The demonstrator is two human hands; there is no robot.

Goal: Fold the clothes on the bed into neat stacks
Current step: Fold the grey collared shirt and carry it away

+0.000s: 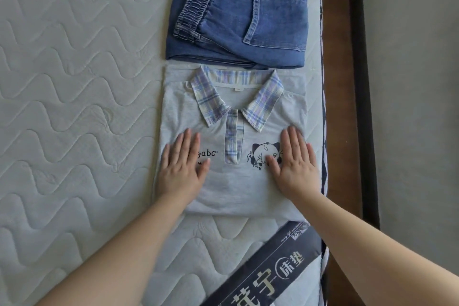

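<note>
Two flat hands, left hand [180,166] and right hand [295,166], on soft rectangular folded shirt [231,181]

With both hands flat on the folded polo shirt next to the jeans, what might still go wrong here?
1. The polo shirt lies close to the mattress edge; a sideways push from the right hand might slide it off.
2. Its plaid collar touches the folded jeans; smoothing forward with the left hand could ruck both.

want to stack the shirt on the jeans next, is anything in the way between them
Nothing visible. The folded grey shirt lies right next to the folded jeans, with nothing on top of the jeans and nothing in the narrow seam where they meet. Both the left hand and the right hand press flat on the shirt.
</note>
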